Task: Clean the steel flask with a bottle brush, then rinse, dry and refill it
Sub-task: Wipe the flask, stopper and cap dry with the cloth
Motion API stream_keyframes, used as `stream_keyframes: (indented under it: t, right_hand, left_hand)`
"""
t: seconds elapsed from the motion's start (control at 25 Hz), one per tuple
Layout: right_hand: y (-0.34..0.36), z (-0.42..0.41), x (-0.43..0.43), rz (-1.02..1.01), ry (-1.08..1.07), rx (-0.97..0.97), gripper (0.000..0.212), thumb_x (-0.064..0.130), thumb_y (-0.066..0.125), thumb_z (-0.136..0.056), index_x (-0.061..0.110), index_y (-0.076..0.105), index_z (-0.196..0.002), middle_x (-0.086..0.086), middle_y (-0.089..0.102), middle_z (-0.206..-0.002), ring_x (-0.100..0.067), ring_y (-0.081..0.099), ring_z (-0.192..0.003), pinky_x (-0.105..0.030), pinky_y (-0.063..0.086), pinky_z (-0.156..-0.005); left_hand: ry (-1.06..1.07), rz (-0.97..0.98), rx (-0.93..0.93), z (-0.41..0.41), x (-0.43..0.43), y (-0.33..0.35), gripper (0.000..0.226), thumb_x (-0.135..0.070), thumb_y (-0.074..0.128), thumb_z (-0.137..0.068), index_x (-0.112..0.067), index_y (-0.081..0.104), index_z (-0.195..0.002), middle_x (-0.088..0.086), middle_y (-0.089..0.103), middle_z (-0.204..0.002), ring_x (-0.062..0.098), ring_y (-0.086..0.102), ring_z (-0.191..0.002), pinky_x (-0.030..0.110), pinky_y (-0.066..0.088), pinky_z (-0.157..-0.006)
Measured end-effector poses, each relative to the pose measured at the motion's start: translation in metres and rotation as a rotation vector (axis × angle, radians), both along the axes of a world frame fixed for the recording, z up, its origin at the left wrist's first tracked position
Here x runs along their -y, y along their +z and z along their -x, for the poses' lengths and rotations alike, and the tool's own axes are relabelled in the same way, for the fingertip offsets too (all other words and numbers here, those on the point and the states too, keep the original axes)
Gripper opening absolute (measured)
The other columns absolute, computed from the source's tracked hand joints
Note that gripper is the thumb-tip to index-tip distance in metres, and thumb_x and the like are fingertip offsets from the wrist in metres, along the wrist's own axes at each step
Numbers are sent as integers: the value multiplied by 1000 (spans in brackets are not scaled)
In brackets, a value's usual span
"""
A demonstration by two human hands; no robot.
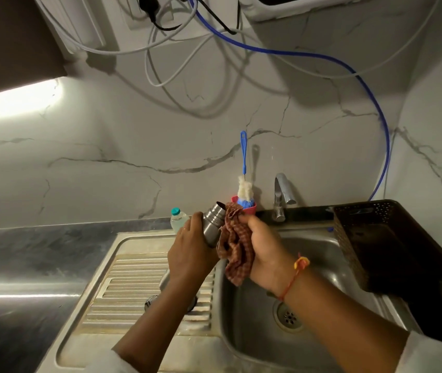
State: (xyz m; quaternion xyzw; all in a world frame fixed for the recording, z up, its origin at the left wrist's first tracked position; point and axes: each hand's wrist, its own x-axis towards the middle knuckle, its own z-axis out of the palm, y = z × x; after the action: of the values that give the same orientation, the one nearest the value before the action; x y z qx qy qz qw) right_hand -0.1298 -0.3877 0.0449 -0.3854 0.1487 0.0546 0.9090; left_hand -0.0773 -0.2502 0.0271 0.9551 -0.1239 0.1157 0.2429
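A steel flask (212, 224) held above a sink (330, 267).
The left hand (187, 254) grips it; the right hand (265, 251) clutches a checked cloth (234, 251).

Brushed steel flask (212, 223) and sink (319, 254) gleam — checked cloth (234, 250) matt, wall (133, 146) glossy marble.

Drainboard (133, 278): left part of the sink unit, set in the worktop (26, 251).
Basin (322, 278): right of the drainboard, with the drain (289, 317) in its floor.
Tap (281, 195): on the basin's back edge.
Bottle brush (244, 168): upright in a holder (252, 210) at the back edge, just left of the tap.
Small bottle (178, 218): at the drainboard's back edge, left of the holder.
Basket (375, 238): over the basin's right edge.
Flask (212, 224): in the left hand (187, 251), above where drainboard meets basin, tilted, mouth towards the back.
Cloth (234, 254): in the right hand (264, 254), touching the flask's right side, hanging over the basin.
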Motion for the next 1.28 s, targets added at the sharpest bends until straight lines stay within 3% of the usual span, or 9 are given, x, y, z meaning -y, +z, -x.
stream_keyframes:
  t: [0.16,0.32,0.48,0.64,0.8,0.96,1.04,1.16,1.28]
  right_hand:
    - [3,-2,0,21,-184,-62,36,33,56,-97,2,67,-112,-13,69,-79,-25,65,-65,-37,53,-62]
    - [3,7,-8,146,-53,-84,39,39,55,-97,7,69,-113,-16,69,-92,-28,65,-79,-42,54,-77]
    - [14,-5,10,165,-48,-74,41,33,60,-93,4,65,-122,-15,68,-91,-28,65,-77,-39,53,-70]
    - [9,1,-1,312,1,-56,36,34,57,-93,6,66,-113,-15,67,-85,-29,64,-75,-46,54,-73]
    - [15,-6,3,317,-5,-98,35,31,55,-95,5,63,-116,-15,64,-84,-27,63,-69,-38,54,-63]
    - [11,4,-13,525,68,-33,27,33,49,-100,13,67,-104,-12,69,-88,-29,67,-85,-45,55,-83]
    - [13,0,-13,509,63,-31,29,36,52,-99,13,67,-104,-13,68,-87,-28,66,-79,-47,55,-80]
    - [26,-12,4,432,187,-16,35,40,60,-94,9,70,-107,-16,65,-88,-26,60,-66,-39,50,-65]
    - [34,-23,21,684,343,88,26,37,60,-95,17,77,-96,-7,73,-97,-24,67,-91,-36,54,-84]
  left_hand:
    - [15,66,20,5,8,1,77,-60,79,-76,-33,36,-133,-6,60,-117,15,58,-97,33,47,-67]
    - [38,93,21,-1,4,10,78,-54,79,-79,-29,37,-140,-3,60,-120,16,57,-97,36,52,-71]
    - [-75,44,43,3,2,11,86,-53,86,-68,-33,35,-134,-13,53,-112,13,57,-95,34,54,-72]
    - [-21,-12,89,-8,0,13,81,-55,82,-76,-29,38,-138,-5,60,-120,17,60,-99,33,50,-68]
    - [-77,-85,184,-4,-4,5,86,-53,83,-75,-23,41,-144,-1,61,-126,18,61,-106,27,45,-71]
    - [-42,-42,115,-11,-18,5,86,-56,81,-77,-23,39,-145,-1,60,-127,18,60,-108,28,44,-72]
    - [-62,-25,82,-11,-25,8,89,-51,84,-76,-22,38,-147,-1,60,-128,18,60,-108,28,43,-74]
    - [-209,36,29,-6,-38,9,90,-43,86,-70,-27,39,-145,-13,57,-115,11,60,-96,22,46,-74]
    - [-361,51,-52,-10,-54,9,83,-42,87,-65,-36,43,-136,-26,54,-102,3,60,-81,12,42,-65]
